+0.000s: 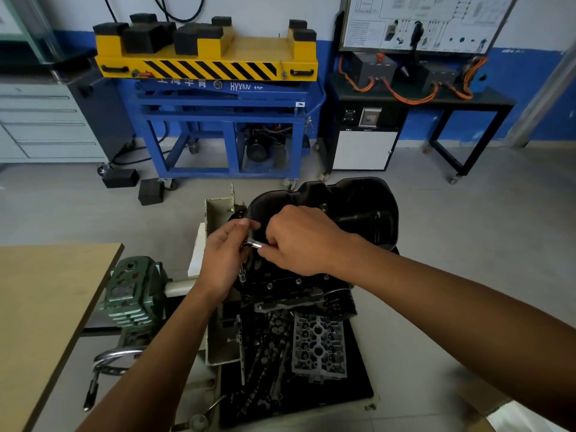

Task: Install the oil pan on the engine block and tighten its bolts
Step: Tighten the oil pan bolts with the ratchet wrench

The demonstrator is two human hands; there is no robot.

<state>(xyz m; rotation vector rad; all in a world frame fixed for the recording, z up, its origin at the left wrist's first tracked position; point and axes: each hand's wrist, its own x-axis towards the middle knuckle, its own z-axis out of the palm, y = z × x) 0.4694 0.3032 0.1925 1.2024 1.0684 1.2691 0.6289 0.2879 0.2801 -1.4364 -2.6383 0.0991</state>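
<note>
Fig. 1. Both hands on a socket wrench [253, 244] at the oil pan's near-left corner.

The black oil pan [358, 207] sits on top of the engine block [280, 294]. The left hand [224, 254] curls its fingers round the wrench's upright shaft, whose lower end is at the pan's flange. The right hand [299, 241] grips the shiny handle just beside it. 2 bolts [298, 280] show along the near flange. A cylinder head [318, 347] lies in the tray [358, 385] below, and a wooden tabletop [46, 307] stands to the left.
</note>
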